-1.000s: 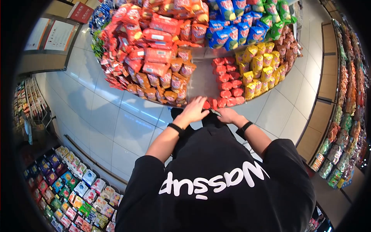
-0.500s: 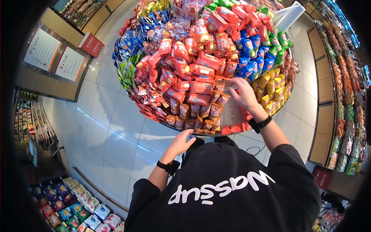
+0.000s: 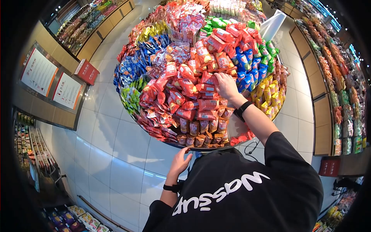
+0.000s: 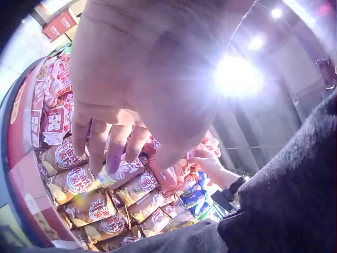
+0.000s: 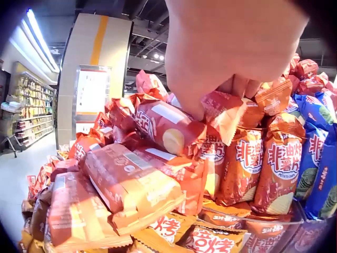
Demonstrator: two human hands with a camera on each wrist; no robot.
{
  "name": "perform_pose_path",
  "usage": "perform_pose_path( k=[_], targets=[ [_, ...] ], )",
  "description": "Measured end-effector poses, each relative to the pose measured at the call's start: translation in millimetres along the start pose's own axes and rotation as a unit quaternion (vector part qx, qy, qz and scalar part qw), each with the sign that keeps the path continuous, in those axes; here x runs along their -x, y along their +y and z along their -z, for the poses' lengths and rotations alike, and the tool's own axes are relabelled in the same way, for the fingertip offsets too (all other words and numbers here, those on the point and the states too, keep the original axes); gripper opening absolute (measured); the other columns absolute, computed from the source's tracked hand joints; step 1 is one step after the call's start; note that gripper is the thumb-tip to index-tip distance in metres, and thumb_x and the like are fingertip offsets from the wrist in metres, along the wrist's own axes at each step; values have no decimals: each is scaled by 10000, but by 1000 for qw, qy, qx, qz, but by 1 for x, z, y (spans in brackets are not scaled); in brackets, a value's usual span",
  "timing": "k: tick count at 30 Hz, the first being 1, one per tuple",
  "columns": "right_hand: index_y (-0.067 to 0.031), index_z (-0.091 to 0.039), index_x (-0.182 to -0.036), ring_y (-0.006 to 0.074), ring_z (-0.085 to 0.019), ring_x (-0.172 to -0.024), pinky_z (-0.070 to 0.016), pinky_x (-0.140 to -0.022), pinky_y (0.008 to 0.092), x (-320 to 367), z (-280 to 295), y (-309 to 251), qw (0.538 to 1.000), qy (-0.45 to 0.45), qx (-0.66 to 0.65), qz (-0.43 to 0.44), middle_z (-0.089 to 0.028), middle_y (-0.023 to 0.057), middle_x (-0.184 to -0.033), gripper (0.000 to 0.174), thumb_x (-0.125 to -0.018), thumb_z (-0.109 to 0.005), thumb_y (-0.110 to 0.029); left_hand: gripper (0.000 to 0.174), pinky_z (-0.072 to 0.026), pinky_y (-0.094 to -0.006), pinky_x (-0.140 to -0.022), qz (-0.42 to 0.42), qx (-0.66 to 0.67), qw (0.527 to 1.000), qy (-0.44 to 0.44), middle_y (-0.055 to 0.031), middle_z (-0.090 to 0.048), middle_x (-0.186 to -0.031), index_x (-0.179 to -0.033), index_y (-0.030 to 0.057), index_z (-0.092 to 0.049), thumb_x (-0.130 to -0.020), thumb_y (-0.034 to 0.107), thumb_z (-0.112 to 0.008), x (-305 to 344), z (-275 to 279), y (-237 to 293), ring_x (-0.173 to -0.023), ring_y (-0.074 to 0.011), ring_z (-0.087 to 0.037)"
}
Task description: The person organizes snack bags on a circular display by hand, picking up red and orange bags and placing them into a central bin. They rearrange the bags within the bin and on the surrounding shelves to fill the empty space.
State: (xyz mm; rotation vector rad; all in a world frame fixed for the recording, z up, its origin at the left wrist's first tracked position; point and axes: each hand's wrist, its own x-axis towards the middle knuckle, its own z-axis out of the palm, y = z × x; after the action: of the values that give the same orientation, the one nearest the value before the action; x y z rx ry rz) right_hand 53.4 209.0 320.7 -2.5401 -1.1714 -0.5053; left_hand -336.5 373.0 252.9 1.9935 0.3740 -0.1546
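My right hand (image 3: 227, 86) reaches over the heaped display, its fingers curled on a red bag of potato chips (image 5: 224, 112) at the top of the pile. Around it lie more red chip bags (image 5: 129, 182), with upright orange-brown chip bags (image 5: 284, 166) beside them. At the front rim is my left hand (image 3: 179, 160), fingers loosely bent and holding nothing. In the left wrist view those fingers hang in front of brown-orange chip bags (image 4: 92, 208) in the front row.
Blue bags (image 3: 247, 65), green bags (image 3: 268, 48) and yellow bags (image 3: 266, 92) fill the right side of the round display. A bare strip of its tray (image 3: 235, 125) shows near small red packets (image 3: 242, 138). A roll of clear plastic bags (image 3: 273, 25) stands behind.
From the front rim, my right hand has moved up and forward onto the red chip bags. My left hand has shifted left along the rim. The head view now takes in more of the display.
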Motion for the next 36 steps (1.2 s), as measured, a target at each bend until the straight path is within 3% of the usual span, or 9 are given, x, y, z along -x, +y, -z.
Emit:
perform_pose_path(
  k=[7, 11, 16, 20, 26, 28, 31, 34, 36],
  targets=[
    [-20, -591, -1227, 318, -618, -1095, -474, -999, 422, 18, 24, -2, 994, 91, -34, 43, -657, 141, -1135, 526, -761, -731, -221, 401, -512, -401, -972, -95, 1, 995, 22, -185, -677, -1218, -1288, -4, -589, -939, 172, -679, -18, 10, -4, -1133, -335, -656],
    [-3, -597, -1237, 272, -668, -1002, -520, -907, 383, 62, 48, -19, 953, 127, -261, -89, -692, 148, -1102, 447, -848, -688, -203, 371, -514, -404, -957, -149, -2, 989, 20, -199, -674, -1186, -1257, -6, -597, -937, 168, -669, -39, 26, 35, -1114, -343, -660],
    [-57, -520, -1355, 203, -677, -874, -567, -754, 331, 115, 94, -34, 447, -35, -818, -361, -683, 109, -1133, 426, -1014, -446, -302, 339, -510, -380, -976, -206, -10, 978, -8, -183, -688, -1193, -1257, -32, -596, -941, 81, -639, -66, 28, 83, -1119, -301, -674],
    [-38, -502, -1362, 269, -651, -809, -536, -704, 363, 142, 111, -20, 294, -78, -854, -422, -664, 184, -1112, 498, -1011, -484, -392, 354, -506, -424, -962, -220, -34, 973, -56, -230, -657, -1205, -1242, -17, -606, -939, 161, -649, -82, 11, 107, -1134, -409, -632],
    [-112, -554, -1373, 218, -688, -904, -564, -788, 375, 172, 127, 21, 414, -4, -773, -481, -683, 76, -1152, 435, -997, -558, -332, 351, -509, -388, -964, -218, -28, 969, -113, -197, -672, -1196, -1258, -3, -605, -944, 149, -648, -87, -19, 104, -1135, -359, -650],
    [-93, -625, -1300, 191, -702, -919, -562, -819, 341, 216, 74, 88, 641, -91, -597, -474, -719, 68, -1089, 436, -966, -600, -372, 327, -510, -362, -959, -195, -45, 974, -105, -171, -696, -1169, -1255, -16, -607, -953, 104, -641, -82, -24, 106, -1107, -287, -676],
    [-82, -676, -1196, 121, -691, -942, -552, -819, 282, 236, 42, 112, 767, -270, -305, -496, -720, 68, -1006, 384, -966, -598, -380, 328, -502, -370, -977, -151, -58, 981, -107, -171, -697, -1175, -1261, -11, -605, -954, 99, -639, -76, -36, 96, -1122, -285, -673],
    [-76, -698, -1141, 324, -732, -885, -584, -813, 424, 275, -27, 138, 900, -298, -159, -277, -737, 180, -996, 384, -891, -577, -341, 327, -500, -373, -980, -136, -62, 986, -79, -172, -698, -1175, -1259, -13, -605, -953, 97, -642, -68, -49, 93, -1128, -286, -671],
    [-73, -737, -1079, 368, -720, -945, -562, -874, 478, 271, -41, 130, 884, -376, -97, -260, -733, 211, -1029, 399, -850, -600, -370, 333, -500, -375, -980, -109, -53, 991, -59, -173, -700, -1176, -1268, -19, -596, -958, 91, -640, -62, -60, 95, -1131, -282, -670]
  ],
)
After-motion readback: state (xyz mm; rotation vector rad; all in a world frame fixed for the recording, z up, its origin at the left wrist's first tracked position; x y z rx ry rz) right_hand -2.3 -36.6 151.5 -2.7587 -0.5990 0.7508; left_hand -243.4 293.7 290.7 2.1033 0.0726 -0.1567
